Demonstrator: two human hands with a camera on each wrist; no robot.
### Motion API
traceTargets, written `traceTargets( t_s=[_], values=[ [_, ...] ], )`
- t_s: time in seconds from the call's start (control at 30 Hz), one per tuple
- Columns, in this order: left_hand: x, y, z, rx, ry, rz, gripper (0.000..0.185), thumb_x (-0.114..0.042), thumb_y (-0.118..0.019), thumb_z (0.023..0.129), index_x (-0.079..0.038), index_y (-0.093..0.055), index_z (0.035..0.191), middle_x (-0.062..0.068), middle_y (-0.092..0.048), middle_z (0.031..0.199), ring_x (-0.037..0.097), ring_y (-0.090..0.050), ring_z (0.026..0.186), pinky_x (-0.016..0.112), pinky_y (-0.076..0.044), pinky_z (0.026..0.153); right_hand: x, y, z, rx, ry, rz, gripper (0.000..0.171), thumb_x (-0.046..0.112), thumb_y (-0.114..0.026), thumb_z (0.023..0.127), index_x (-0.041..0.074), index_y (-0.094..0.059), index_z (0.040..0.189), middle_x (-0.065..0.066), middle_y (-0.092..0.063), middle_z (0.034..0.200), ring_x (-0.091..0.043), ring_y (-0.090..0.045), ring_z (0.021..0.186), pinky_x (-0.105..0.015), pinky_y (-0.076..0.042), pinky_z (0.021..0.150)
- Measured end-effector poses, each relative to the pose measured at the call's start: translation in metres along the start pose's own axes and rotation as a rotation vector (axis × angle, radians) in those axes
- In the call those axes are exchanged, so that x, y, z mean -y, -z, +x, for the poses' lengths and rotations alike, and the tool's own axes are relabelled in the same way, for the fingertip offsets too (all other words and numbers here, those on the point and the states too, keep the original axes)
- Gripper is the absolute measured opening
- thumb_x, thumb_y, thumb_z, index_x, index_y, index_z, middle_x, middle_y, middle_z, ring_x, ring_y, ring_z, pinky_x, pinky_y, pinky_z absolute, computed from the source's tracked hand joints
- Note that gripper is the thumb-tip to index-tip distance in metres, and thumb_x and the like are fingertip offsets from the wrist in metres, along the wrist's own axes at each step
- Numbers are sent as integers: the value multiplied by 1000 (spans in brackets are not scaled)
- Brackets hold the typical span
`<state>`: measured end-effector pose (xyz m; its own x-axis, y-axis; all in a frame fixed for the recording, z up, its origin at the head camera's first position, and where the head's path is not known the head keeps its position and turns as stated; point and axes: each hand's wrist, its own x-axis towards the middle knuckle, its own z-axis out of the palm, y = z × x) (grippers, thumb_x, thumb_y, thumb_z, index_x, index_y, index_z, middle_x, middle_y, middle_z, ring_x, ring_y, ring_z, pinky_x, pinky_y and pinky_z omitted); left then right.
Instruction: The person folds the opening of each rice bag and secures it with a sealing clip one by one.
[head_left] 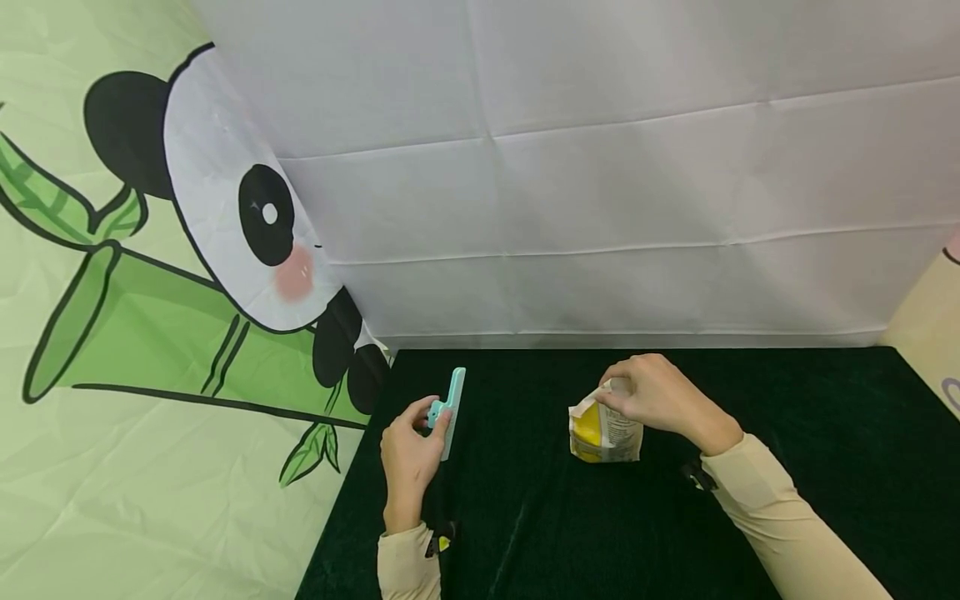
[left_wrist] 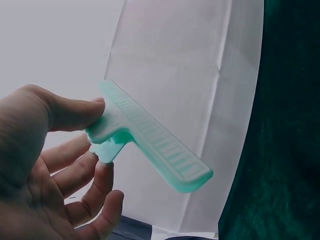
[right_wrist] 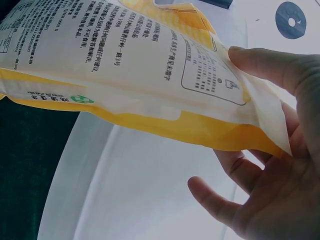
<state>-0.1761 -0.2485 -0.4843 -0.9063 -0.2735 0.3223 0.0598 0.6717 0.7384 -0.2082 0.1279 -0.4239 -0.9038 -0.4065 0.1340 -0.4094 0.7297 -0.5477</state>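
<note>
My left hand [head_left: 412, 454] pinches a mint-green plastic bag clip [head_left: 454, 408] by its handle tabs, thumb on one side and fingers on the other. In the left wrist view the clip's long ribbed bar [left_wrist: 160, 137] points away from the hand. To the right, my right hand [head_left: 651, 396] grips the top edge of a yellow and white food bag [head_left: 603, 433] between thumb and fingers. Printed text covers the bag's side [right_wrist: 145, 60] in the right wrist view, where the outer fingers spread free beneath it. Clip and bag are well apart.
A table with a dark green cloth [head_left: 517, 500] lies under both hands. Behind it hangs a creased white sheet [head_left: 600, 192]. On the left is a green backdrop with a panda print [head_left: 217, 208]; a cream backdrop [head_left: 926, 325] edges the right.
</note>
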Motion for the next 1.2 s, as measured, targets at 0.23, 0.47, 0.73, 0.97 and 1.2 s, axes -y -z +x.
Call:
traceTargets(
  t_s=[0.23,0.47,0.73,0.97,1.2],
  values=[
    [-7,-2,-1,-3,-28,-49,31,-26,-79,97,-12,-77,125,8,-81,105,25,-69,94,37,-51,81,-3,2,1,2,3,-7,20,30,-77,99,13,-81,108,-9,-78,109,-17,-68,91,-39,-64,74],
    [-12,-4,-2,-3,-30,-100,28,-23,-79,96,-11,-78,122,9,-81,104,24,-69,94,48,-57,85,-5,3,2,13,-8,1,20,30,-76,99,14,-81,109,-9,-77,110,-19,-69,94,-42,-64,77],
    [-15,-8,-2,-4,-37,-100,29,-23,-80,96,-11,-78,123,8,-81,103,25,-68,94,39,-54,82,-8,4,1,17,-17,24,20,31,-76,99,14,-80,109,-11,-76,114,-23,-70,99,-43,-64,78],
    [-17,-13,-2,5,-47,-104,28,-24,-80,96,-13,-78,122,6,-80,103,22,-66,94,33,-51,81,-9,2,2,1,-3,14,18,31,-76,98,16,-80,107,-11,-77,113,-23,-68,96,-43,-64,76],
    [-18,-19,-1,11,-60,-104,27,-22,-80,96,-13,-78,122,7,-79,102,23,-66,93,37,-53,82,0,-6,6,-122,88,-214,14,31,-83,90,19,-82,97,-1,-79,94,-21,-65,85,-55,-55,93]
  ],
)
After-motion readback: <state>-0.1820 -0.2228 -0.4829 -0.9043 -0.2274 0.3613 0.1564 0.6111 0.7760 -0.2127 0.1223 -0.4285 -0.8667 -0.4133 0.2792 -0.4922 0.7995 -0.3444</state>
